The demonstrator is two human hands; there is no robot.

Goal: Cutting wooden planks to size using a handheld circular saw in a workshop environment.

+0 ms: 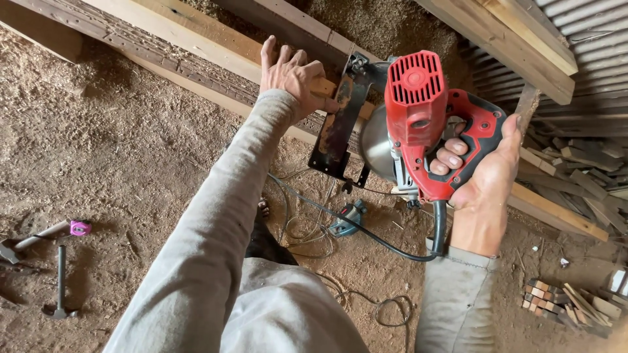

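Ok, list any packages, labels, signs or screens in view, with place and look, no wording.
None readable as such: no packages, signs or screens.
Saw: red and black, in the right hand; any label on it is too small to tell.
Left hand: presses on the plank, bare wood.

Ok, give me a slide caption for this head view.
Right hand grips red circular saw while left hand steadies long wooden plank.
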